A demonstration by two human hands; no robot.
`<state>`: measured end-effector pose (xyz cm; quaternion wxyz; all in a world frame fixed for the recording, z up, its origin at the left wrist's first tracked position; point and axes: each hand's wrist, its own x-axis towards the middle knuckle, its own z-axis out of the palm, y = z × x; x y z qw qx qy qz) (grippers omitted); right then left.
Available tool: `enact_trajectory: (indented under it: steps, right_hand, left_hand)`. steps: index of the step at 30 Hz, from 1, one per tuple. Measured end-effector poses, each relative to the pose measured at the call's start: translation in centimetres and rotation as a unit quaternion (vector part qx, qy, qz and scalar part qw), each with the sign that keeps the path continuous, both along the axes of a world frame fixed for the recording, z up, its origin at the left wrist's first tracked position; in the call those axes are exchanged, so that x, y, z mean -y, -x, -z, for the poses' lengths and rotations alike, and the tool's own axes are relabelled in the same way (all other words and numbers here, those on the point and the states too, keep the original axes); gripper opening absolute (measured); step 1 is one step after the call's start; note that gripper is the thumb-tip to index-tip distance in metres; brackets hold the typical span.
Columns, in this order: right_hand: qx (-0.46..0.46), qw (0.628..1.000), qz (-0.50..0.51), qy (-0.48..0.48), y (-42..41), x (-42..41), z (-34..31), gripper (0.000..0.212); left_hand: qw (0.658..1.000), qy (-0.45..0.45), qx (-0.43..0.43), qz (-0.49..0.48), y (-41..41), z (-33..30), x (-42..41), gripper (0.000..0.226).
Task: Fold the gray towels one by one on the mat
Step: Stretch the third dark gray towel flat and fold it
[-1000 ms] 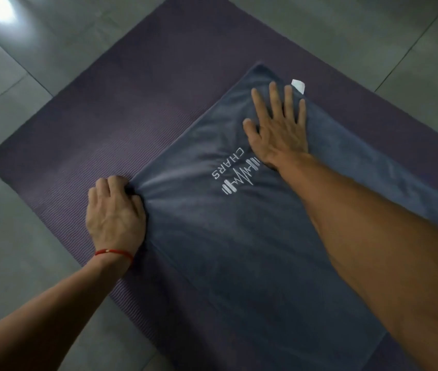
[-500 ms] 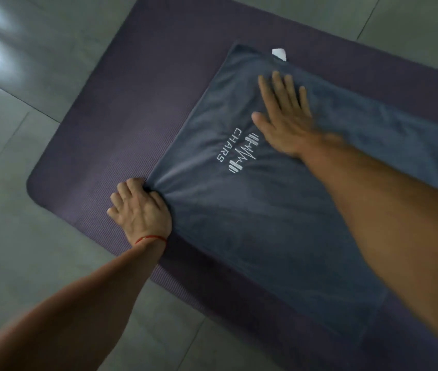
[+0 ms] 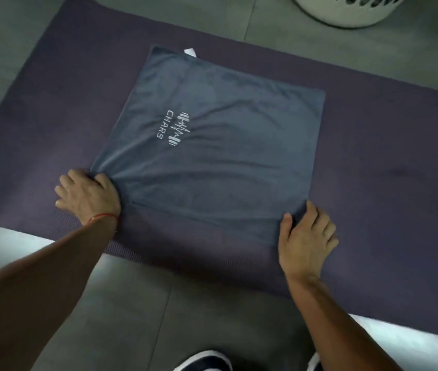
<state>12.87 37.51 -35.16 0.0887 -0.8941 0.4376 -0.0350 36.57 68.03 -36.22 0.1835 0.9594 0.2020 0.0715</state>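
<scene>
One gray towel (image 3: pixel 220 145) lies flat on the purple mat (image 3: pixel 386 162), folded to a near square; going left to right, the left hand (image 3: pixel 89 195) pinches its near left corner, bunching the cloth, and the right hand (image 3: pixel 306 236) clasps the near right corner with curled fingers. Likely next comes another fold, lifting both corners evenly toward the far edge. At far right, a white basket (image 3: pixel 346 12) shows only its rim; its contents are hidden.
</scene>
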Motion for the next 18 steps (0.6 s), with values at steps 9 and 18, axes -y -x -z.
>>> enact_trajectory:
  steps: [9,18]
  right_hand:
    - [0.071,0.966,0.200,-0.147,1.2,-3.5,-2.6,0.034]
    - [0.295,0.852,0.238,-0.363,5.2,-0.6,-2.7,0.022]
  left_hand:
    - [0.946,-0.007,-0.288,0.145,-3.3,-2.8,-4.8,0.070]
    - [0.918,0.262,-0.257,0.151,-1.2,-5.5,-6.3,0.023]
